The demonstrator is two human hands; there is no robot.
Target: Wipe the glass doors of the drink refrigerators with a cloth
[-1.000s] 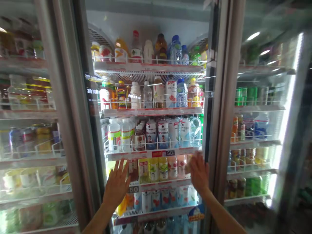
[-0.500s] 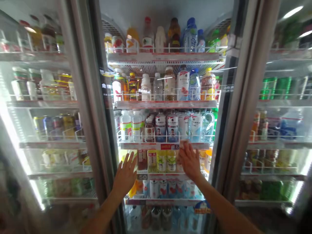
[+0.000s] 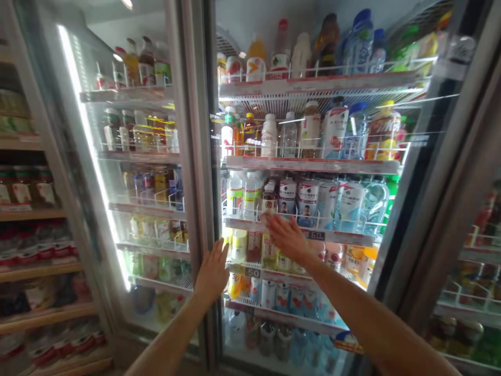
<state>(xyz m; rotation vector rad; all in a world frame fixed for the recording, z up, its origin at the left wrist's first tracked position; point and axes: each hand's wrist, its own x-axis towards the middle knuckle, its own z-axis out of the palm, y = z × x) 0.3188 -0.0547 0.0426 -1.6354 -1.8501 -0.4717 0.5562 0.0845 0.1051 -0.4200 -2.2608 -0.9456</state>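
Observation:
A glass cooler door stands in front of me, with shelves of bottled drinks behind it. My left hand is at the door's left edge, beside the metal frame; its fingers are stretched upward and hold nothing I can see. Further right, my right hand lies against or close to the glass, fingers together and pointing up and left. A small pale patch shows at its fingertips, too blurred to name. Behind this hand are a small dark bottle and a price tag.
To the left, another cooler door covers more drinks, with a bright light strip along its side. Wooden shelves with packed goods stand at the far left. A further metal door frame rises at the right.
The view has swung left, bringing the wooden shelves into sight. My right hand has moved left across the glass, closer to my left hand. The left hand is now nearer the door frame.

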